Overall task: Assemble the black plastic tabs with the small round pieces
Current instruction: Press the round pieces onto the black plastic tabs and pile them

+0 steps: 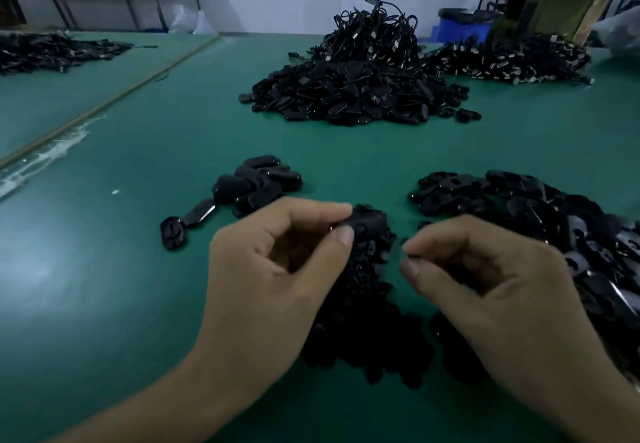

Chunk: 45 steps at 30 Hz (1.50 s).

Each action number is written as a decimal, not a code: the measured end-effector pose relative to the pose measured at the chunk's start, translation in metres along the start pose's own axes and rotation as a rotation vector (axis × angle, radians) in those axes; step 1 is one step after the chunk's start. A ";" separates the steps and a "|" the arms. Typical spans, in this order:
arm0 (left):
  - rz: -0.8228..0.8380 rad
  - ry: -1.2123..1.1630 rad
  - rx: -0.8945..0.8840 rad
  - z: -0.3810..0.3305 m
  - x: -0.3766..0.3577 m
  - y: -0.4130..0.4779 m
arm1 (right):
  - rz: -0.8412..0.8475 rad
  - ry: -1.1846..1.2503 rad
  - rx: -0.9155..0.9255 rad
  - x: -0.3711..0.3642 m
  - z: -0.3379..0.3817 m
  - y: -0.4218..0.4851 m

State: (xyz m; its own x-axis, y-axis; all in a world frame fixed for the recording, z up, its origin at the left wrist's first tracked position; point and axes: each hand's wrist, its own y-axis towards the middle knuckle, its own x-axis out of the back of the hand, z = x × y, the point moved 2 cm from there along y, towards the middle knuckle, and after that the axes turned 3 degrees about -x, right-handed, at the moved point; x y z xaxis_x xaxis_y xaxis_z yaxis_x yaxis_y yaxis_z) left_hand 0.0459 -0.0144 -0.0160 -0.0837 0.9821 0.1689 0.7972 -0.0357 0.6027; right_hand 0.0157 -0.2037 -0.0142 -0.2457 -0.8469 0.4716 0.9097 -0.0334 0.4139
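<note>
My left hand [277, 269] pinches a black plastic tab [367, 223] between thumb and forefinger, just above a dark heap of small round pieces [367, 332]. My right hand [485, 280] pinches a small round piece [412, 256] at its fingertips, a short gap to the right of the tab. A pile of black tabs with holes [540, 221] lies to the right, partly under my right hand. A small group of black tabs [256, 186] sits to the left, ahead of my left hand.
A green table [138, 269] carries everything. A large heap of black tabs [349, 93] topped with looped cords lies at the centre back, another heap [509, 58] at the back right, and one at far left [52, 51]. A blue bin [460, 27] stands behind.
</note>
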 end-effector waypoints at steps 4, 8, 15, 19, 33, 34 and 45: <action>-0.011 -0.059 0.118 0.005 0.000 0.003 | -0.018 0.065 -0.066 -0.004 -0.001 0.000; 0.040 -0.079 0.192 0.005 0.000 0.006 | -0.036 0.156 -0.098 -0.004 0.004 0.004; 0.109 -0.052 0.205 0.008 0.001 0.005 | -0.010 0.355 -0.148 -0.008 0.003 0.011; 0.124 -0.032 0.209 0.006 0.001 0.008 | -0.010 0.359 -0.125 -0.009 0.005 0.012; 0.139 -0.138 0.278 0.015 -0.003 0.008 | 0.048 0.168 -0.052 -0.015 -0.003 0.013; 0.135 -0.159 0.279 0.016 -0.003 0.007 | 0.045 0.172 -0.053 -0.015 -0.004 0.013; 0.165 -0.165 0.186 0.015 -0.005 0.006 | 0.032 0.268 -0.113 -0.016 -0.006 0.016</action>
State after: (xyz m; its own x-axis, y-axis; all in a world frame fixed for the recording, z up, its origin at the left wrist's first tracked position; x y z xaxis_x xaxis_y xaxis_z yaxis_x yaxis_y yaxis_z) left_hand 0.0604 -0.0163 -0.0251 0.1422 0.9832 0.1147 0.8889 -0.1778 0.4221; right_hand 0.0366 -0.1939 -0.0196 -0.1328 -0.9579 0.2546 0.9507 -0.0505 0.3061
